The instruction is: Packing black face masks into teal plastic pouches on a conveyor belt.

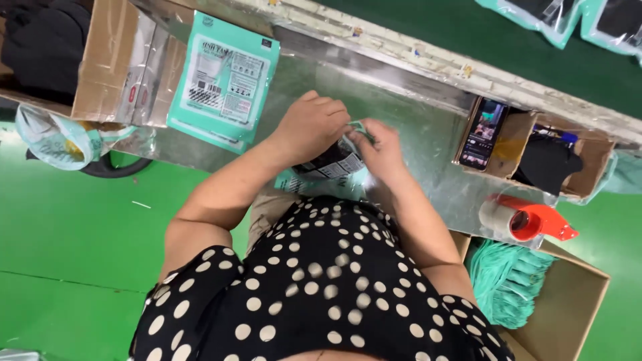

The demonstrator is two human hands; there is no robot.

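While both hands meet over the steel bench, left hand and right hand are each closed in a pinch on the top of a teal pouch w/ dark contents. Pouch long axis runs from hands toward the body, open end up at fingertips. Flat teal packet lies left of left hand; phone and red tape dispenser right of right hand.

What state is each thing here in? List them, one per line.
Left hand: gripping the teal pouch.
Right hand: pinching the same pouch's top.
Teal pouch: held over the metal table, dark contents inside.
Flat teal package: lying label up.
Phone: screen lit, propped.
Tape dispenser: lying on the table.
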